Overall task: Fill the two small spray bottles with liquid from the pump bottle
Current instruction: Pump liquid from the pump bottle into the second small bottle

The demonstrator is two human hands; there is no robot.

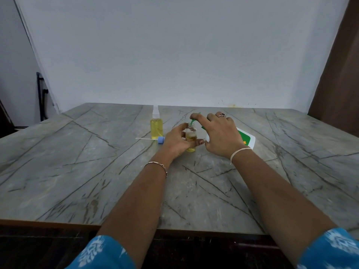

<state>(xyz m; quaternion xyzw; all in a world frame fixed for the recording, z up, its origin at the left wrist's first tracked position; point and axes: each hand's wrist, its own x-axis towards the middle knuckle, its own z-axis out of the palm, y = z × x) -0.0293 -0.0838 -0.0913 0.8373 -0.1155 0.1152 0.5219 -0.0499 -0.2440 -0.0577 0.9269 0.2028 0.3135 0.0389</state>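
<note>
**Fingers wrap an uncapped bottle under a green spout**

Fingers (181, 129) of the left hand (175, 139) curl round a small spray bottle (190, 135), a clear cylinder standing upright on the desk (97, 171) with its neck bare and yellow liquid part-way up. The right hand (219, 134) grips the pump bottle (247, 138), a smooth white plastic body with a green label, tilted toward the left. Its forefinger lies along the pump head, and the thin green spout (193, 121) sits at the small bottle's mouth.

Left of both hands stands the second spray bottle (156, 127), filled with the same yellow liquid and closed with a translucent white sprayer top. A blue sprayer cap (161, 140) with a long white dip tube lies flat on the desk, just beside the left hand.

The desk has a grey, marble-like surface crossed by dark veins. A thin metal bracelet (158, 165) circles the left wrist, a pale band (240, 152) the right, and a ring (222, 114) sits on one right finger.
</note>
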